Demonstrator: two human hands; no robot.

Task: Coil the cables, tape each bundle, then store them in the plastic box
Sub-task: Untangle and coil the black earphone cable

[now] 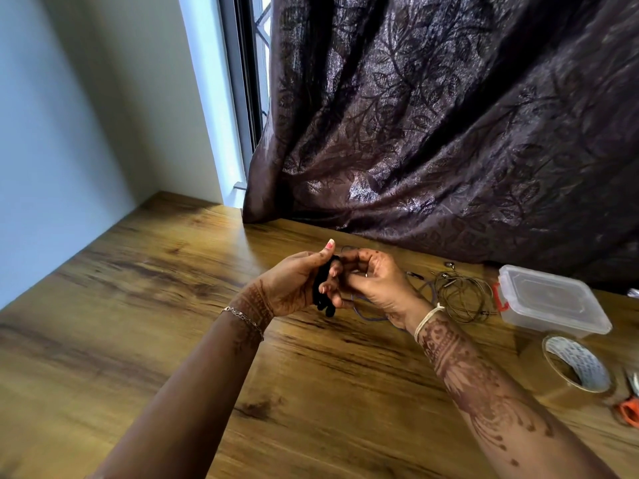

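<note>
Just below the middle of the frame, both hands meet above the wooden bench. The left hand is curled round a black cable bundle, thumb pointing up, fingers wrapped across the front of the coil, which hangs down out of the palm. The right hand comes in from the right with its fingers bent, and its fingertips pinch the bundle at its upper end. A ring sits on one of its fingers. The bundle is held off the bench, between the two hands.

Beneath the right hand a purple cable lies in a loose loop on the bench. Just right of it sits a thin, brownish coiled cable, untaped as far as can be seen. Further right, at the mid-right edge of the frame, stands the clear plastic box with its lid on and a red clasp on its near-left side. In front of the box, lower right, a roll of clear tape lies flat, and beside it orange-handled scissors are cut off by the frame edge.

A chain bracelet circles the left wrist and a pale thread band the right. A dark leaf-patterned curtain fills the upper right, with a window and a pale wall to its left.
</note>
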